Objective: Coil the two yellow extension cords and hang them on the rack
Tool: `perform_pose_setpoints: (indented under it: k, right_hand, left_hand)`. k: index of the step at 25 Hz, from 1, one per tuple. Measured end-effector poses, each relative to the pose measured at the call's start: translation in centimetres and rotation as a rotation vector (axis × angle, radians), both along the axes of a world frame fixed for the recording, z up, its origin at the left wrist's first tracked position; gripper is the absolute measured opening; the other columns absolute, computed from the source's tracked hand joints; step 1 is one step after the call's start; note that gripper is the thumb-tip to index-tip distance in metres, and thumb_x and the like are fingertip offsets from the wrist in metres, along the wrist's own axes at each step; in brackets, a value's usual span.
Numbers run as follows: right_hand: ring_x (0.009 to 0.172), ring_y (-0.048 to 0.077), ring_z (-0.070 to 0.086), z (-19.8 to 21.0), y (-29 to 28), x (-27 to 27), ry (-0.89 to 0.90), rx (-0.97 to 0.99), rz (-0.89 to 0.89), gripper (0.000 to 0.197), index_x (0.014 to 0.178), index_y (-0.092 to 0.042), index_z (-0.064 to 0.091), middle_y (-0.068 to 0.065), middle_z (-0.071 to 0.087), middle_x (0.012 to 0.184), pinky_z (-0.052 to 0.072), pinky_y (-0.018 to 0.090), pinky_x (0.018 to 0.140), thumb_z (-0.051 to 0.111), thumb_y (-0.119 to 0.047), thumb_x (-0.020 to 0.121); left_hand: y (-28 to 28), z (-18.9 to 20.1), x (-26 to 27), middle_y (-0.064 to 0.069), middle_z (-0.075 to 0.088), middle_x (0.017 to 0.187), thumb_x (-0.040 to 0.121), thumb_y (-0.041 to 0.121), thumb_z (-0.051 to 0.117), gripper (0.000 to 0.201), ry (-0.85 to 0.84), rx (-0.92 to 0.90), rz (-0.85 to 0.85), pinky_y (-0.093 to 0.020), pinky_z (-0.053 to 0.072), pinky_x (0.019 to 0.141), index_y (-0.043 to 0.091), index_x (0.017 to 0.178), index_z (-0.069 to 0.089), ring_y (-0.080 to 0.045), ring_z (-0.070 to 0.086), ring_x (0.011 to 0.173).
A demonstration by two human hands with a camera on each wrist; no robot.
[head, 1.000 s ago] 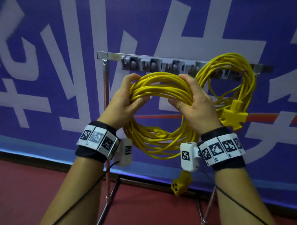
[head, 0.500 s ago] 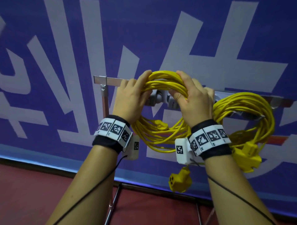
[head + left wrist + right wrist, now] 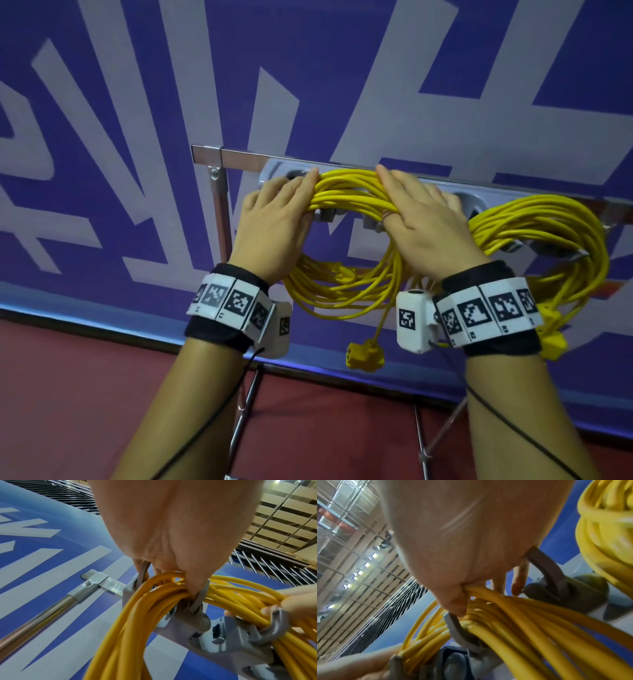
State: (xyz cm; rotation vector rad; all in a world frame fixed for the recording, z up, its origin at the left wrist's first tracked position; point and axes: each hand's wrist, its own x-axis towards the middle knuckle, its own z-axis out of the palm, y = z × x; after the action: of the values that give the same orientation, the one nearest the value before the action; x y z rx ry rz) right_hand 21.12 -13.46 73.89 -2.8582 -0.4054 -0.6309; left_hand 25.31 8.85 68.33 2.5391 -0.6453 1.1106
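Observation:
A coiled yellow cord lies with its top over the grey hooks of the rack, its loops hanging below. My left hand grips the bundle at its left end, thumb in front, fingers behind. My right hand grips it at the right end the same way. In the left wrist view the cord runs through a grey hook under my left hand. In the right wrist view my right hand holds the strands beside a hook. A second yellow coil hangs on the rack's right part.
A blue banner with large white letters stands right behind the rack. The rack's metal post runs down at the left, with stand legs on the red floor. A yellow socket end dangles below the coil.
Both hands lifted the coil from in front of the rack up over the hooks and lowered it onto them. The fingers now lie flatter over the bundle.

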Motion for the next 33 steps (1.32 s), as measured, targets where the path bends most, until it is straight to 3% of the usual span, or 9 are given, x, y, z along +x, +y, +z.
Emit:
perform_pose_setpoints:
  k: [2,4,6,8,16,23,25,27,33]
  right_hand:
    - [0.131,0.02,0.04,-0.1,-0.3,-0.4,-0.098,0.283,0.223,0.061,0.144,-0.032,0.039,-0.003,0.038,0.147,0.032,0.04,0.108,0.052,-0.028,0.085]
    - [0.112,0.021,0.053,-0.6,-1.0,-0.3,-0.298,0.493,0.358,0.035,0.114,-0.022,0.066,0.003,0.053,0.123,0.045,0.039,0.097,0.066,-0.012,0.081]
    - [0.097,0.023,0.059,-1.3,-1.2,0.2,-0.391,0.481,0.319,0.013,0.088,-0.019,0.074,0.001,0.061,0.103,0.049,0.046,0.084,0.069,-0.009,0.081]
    - [0.091,0.022,0.061,-1.9,-0.7,0.5,-0.421,0.43,0.248,0.011,0.08,-0.018,0.076,-0.002,0.063,0.096,0.05,0.046,0.074,0.068,-0.011,0.082]
    - [0.089,0.009,0.054,-2.1,-1.5,-0.5,-0.276,0.389,0.31,0.016,0.097,-0.026,0.077,-0.003,0.053,0.111,0.049,0.037,0.072,0.071,-0.033,0.084]
    - [0.099,0.021,0.052,-2.3,-0.2,-0.8,-0.366,0.253,0.25,0.01,0.093,-0.015,0.068,0.001,0.055,0.108,0.046,0.047,0.078,0.063,-0.021,0.087]
    - [0.099,0.018,0.052,-1.9,0.0,-0.6,-0.348,0.327,0.279,0.007,0.092,-0.009,0.065,0.005,0.053,0.107,0.046,0.038,0.082,0.06,-0.012,0.088]
    - [0.097,0.017,0.052,-1.4,-0.1,-0.1,-0.343,0.376,0.281,0.004,0.089,-0.005,0.066,0.007,0.054,0.105,0.044,0.028,0.082,0.062,-0.006,0.087]
    - [0.074,0.013,0.062,-1.7,-1.0,-0.5,-0.331,0.45,0.22,0.007,0.09,-0.017,0.076,-0.002,0.069,0.083,0.051,0.032,0.068,0.072,-0.019,0.084]
  left_hand:
    - [-0.2,-0.1,-0.4,-0.003,0.057,0.137,0.095,0.027,0.047,0.059,0.003,-0.048,0.008,-0.041,0.033,0.094,0.016,0.152,0.037,-0.026,0.042,0.125]
    - [-0.2,0.1,-0.6,-0.004,0.059,0.135,0.092,0.023,0.052,0.057,-0.004,-0.116,-0.039,-0.045,0.037,0.096,0.017,0.148,0.044,-0.027,0.047,0.123]
    - [0.1,0.2,-0.8,-0.005,0.059,0.135,0.088,0.017,0.057,0.053,-0.002,-0.252,-0.187,-0.051,0.044,0.098,0.016,0.141,0.053,-0.028,0.052,0.123]
    - [0.4,0.4,-0.8,-0.005,0.061,0.129,0.086,0.014,0.061,0.041,0.009,-0.404,-0.337,-0.053,0.046,0.096,0.012,0.127,0.063,-0.025,0.056,0.121]
    - [-0.2,0.1,-0.4,-0.007,0.067,0.112,0.092,0.021,0.068,0.017,-0.065,-0.52,-0.399,-0.041,0.051,0.089,0.007,0.101,0.074,-0.018,0.063,0.107]
    - [-0.2,1.0,0.3,-0.009,0.068,0.104,0.093,0.019,0.068,0.016,-0.044,-0.522,-0.372,-0.042,0.053,0.08,0.006,0.098,0.075,-0.02,0.066,0.097]
    - [-0.4,1.0,0.3,-0.009,0.069,0.102,0.092,0.02,0.07,0.016,-0.062,-0.521,-0.357,-0.041,0.053,0.078,0.006,0.097,0.075,-0.02,0.066,0.095]
    - [-0.5,1.1,0.3,-0.008,0.069,0.102,0.091,0.02,0.072,0.015,-0.056,-0.532,-0.347,-0.041,0.054,0.076,0.006,0.095,0.075,-0.02,0.066,0.094]
    - [-0.1,0.3,0.0,-0.009,0.069,0.1,0.089,0.015,0.073,0.011,-0.019,-0.58,-0.375,-0.045,0.054,0.08,0.004,0.092,0.075,-0.023,0.066,0.096]
